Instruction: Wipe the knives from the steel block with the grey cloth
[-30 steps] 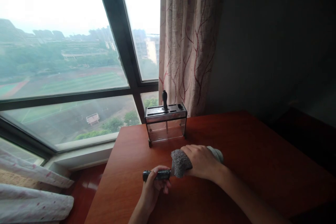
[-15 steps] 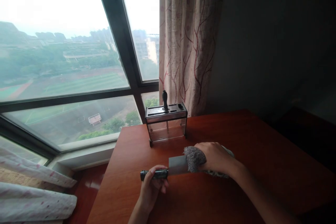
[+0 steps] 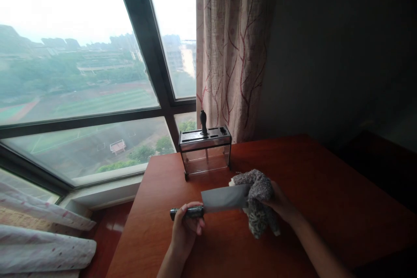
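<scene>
While left hand [image 3: 186, 230] grips cleaver [image 3: 224, 198], right hand [image 3: 280, 203] holds cloth [image 3: 257, 202]

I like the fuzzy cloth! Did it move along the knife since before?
Yes. The grey cloth, held in the right hand, slid rightward along the knife blade, away from the handle in the left hand. More blade shows now.

**Cleaver held over the table, cloth at its tip**

I see the left hand [image 3: 185, 231] gripping the cleaver [image 3: 215, 202] by its handle, while the right hand [image 3: 282, 204] clasps a grey cloth [image 3: 257, 202] around the blade's far end. A knife block [image 3: 205, 150] stands behind on the wooden table [image 3: 325, 200].
</scene>
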`<action>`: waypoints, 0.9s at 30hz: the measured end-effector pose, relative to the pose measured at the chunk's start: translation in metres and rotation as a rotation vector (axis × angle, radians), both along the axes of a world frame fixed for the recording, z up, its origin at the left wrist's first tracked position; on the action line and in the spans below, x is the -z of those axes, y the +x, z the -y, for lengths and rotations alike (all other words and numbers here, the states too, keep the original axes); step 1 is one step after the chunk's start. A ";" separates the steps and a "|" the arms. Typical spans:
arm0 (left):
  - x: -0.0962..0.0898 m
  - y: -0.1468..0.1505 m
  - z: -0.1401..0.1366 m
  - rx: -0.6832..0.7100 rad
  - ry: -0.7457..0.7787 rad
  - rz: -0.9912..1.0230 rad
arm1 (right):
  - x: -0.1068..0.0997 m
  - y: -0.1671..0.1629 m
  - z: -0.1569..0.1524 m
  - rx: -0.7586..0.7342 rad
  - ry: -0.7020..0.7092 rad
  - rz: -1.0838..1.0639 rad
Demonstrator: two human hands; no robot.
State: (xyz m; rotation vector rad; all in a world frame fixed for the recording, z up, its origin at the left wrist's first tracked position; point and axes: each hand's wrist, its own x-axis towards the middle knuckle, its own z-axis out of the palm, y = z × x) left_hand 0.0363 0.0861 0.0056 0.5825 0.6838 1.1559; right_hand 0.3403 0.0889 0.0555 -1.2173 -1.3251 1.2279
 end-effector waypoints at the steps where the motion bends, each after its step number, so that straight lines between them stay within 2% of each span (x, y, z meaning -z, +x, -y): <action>1: 0.000 0.001 0.000 -0.011 -0.008 0.012 | 0.010 -0.005 0.004 0.091 -0.034 -0.074; 3: -0.001 0.002 -0.001 -0.033 -0.023 0.036 | 0.029 -0.019 0.011 0.220 -0.143 -0.256; 5: -0.001 0.002 -0.002 -0.053 -0.034 0.054 | 0.041 -0.034 0.015 0.248 -0.211 -0.395; 7: -0.001 0.001 -0.003 -0.060 -0.042 0.060 | 0.044 -0.043 0.016 0.248 -0.230 -0.430; 10: -0.001 -0.001 -0.004 -0.052 -0.043 0.047 | 0.033 -0.045 0.013 0.225 -0.204 -0.341; 16: -0.002 -0.003 -0.003 -0.006 0.021 0.004 | 0.002 -0.028 0.006 0.181 -0.037 -0.118; 23: -0.002 -0.003 -0.003 -0.011 0.007 -0.005 | -0.002 -0.023 0.005 0.161 0.028 -0.108; 27: -0.001 -0.001 -0.003 -0.035 -0.022 0.028 | -0.003 -0.028 0.008 0.212 -0.037 -0.186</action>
